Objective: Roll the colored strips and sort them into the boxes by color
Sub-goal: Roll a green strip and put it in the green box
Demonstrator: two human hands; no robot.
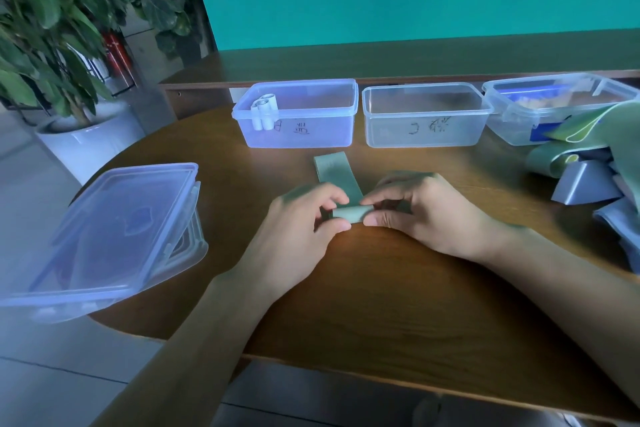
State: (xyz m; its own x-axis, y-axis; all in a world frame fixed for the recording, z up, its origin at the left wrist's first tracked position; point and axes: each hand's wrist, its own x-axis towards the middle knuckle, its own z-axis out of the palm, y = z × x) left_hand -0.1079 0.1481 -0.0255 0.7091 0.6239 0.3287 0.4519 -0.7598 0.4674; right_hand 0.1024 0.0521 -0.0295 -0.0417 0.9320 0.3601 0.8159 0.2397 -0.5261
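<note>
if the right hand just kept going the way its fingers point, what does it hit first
The right hand points leftward along the green strip's roll, so it would likely meet the left hand gripping the other end.

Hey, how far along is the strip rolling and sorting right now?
Early on. Done: a few pale rolls stand in the left box. In hand: the left hand and right hand are rolling a green strip, partly wound. Left: the middle box is empty, and a pile of unrolled strips waits at right.
</note>
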